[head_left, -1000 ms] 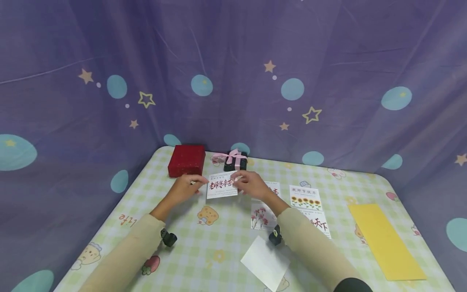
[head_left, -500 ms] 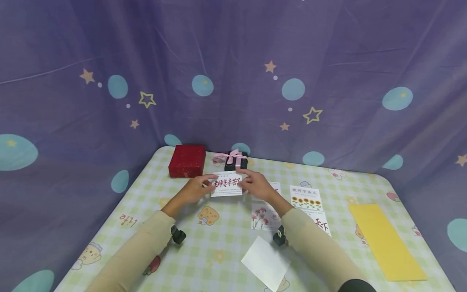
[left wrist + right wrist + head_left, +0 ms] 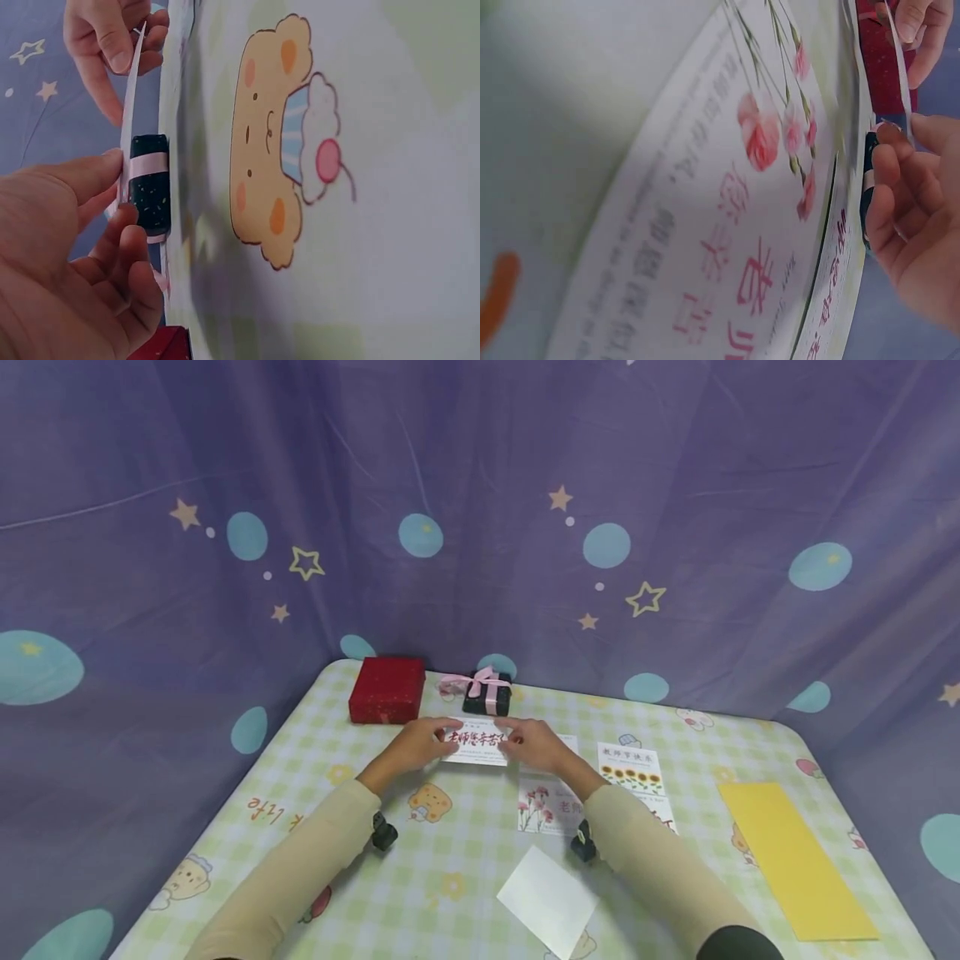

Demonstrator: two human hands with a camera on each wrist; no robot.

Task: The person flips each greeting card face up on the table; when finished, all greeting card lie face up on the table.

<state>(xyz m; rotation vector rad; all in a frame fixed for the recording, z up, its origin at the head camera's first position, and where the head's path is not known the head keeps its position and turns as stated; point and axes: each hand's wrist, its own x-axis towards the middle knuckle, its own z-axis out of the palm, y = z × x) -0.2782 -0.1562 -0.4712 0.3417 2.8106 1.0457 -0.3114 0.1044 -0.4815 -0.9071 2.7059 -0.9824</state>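
Observation:
Between my two hands, in the head view, a white card with red Chinese writing is held up over the far part of the table. My left hand pinches its left edge between thumb and fingers. At the opposite edge, my right hand pinches it the same way. Both wrist views show the card nearly edge-on, a thin sheet apart from the tablecloth. Just behind it stands a small dark gift box with a pink ribbon bow. A red box sits behind my left hand.
Several printed cards lie right of centre, including a sunflower card and a carnation card, partly under my right arm. A blank white sheet lies nearer. A yellow rectangle lies far right. A purple curtain hangs behind the table.
Both hands have moved a little to the right with the card. My left hand, beside the card's left edge earlier, now pinches it. Boxes and other cards stay in place.

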